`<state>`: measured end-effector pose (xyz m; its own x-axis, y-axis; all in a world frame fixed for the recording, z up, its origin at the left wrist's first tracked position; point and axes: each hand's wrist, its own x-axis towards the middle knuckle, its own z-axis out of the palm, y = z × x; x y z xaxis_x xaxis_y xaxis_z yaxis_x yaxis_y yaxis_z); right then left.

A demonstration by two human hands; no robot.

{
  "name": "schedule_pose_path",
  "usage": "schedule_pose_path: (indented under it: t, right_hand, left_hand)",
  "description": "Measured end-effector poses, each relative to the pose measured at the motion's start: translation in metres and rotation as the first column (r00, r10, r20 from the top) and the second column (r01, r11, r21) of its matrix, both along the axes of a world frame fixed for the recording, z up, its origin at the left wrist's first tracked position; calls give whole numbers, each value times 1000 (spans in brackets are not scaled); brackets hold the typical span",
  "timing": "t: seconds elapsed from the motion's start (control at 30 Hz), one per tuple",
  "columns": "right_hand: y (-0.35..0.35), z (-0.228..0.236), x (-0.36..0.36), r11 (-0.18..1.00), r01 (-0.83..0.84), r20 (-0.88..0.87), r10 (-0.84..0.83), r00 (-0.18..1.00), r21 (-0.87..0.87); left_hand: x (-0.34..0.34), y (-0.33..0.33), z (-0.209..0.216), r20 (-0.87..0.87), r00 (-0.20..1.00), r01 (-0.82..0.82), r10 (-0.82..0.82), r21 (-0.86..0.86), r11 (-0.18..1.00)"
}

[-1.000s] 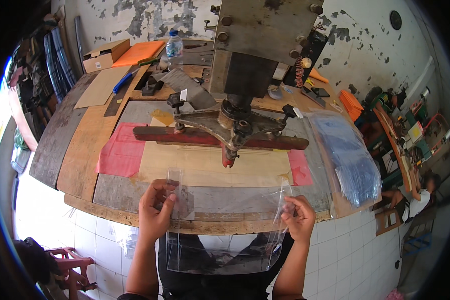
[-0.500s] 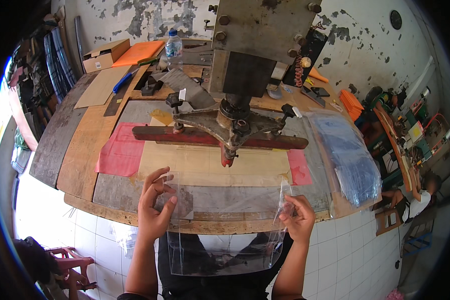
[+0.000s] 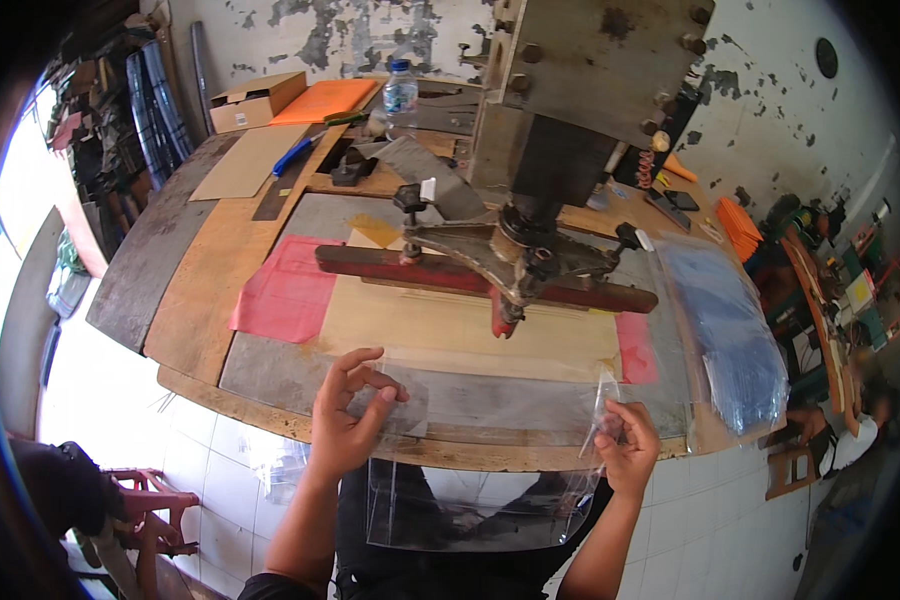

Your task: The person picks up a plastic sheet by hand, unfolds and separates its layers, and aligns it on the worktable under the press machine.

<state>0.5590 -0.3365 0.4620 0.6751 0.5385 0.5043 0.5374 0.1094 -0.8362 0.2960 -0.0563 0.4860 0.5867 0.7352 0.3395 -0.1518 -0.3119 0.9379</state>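
A clear plastic sheet (image 3: 485, 512), folded along its side edges, hangs over the table's front edge between my hands. My left hand (image 3: 350, 415) has its fingers curled at the sheet's left edge, with thumb and forefinger holding it. At the right edge, my right hand (image 3: 625, 445) pinches the upper corner. Just beyond them lies a cream work mat (image 3: 470, 335) with pink pieces (image 3: 285, 290) at its ends. Over this mat hangs a press head with a long red-sided bar (image 3: 420, 268), raised above the surface.
Stacked clear bluish plastic sheets (image 3: 725, 345) lie at the table's right. Toward the back left are a blue cutter (image 3: 292, 157), a cardboard box (image 3: 258, 103), an orange stack (image 3: 330, 100) and a water bottle (image 3: 400, 98). Other people sit at far right and lower left.
My view has swung a little, so the whole scene sits further right. Both hands keep their hold on the plastic sheet, and the press bar has not visibly moved.
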Motion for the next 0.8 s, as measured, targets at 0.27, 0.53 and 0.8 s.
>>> schedule_pose_path:
  t: [0.27,0.53,0.8]
  right_hand:
    - [-2,-2,1,999,-14,-13,13,1000,-31]
    - [0,-1,0,1000,-4,-14,4,1000,-27]
    - [0,1,-1,1000,2,2,-2,1000,-26]
  left_hand:
    - [-3,2,0,-35,999,25,-23,40,999]
    - [-2,-1,1,33,999,45,-43,-79,996]
    - [-1,-2,1,54,997,59,-53,-115,992]
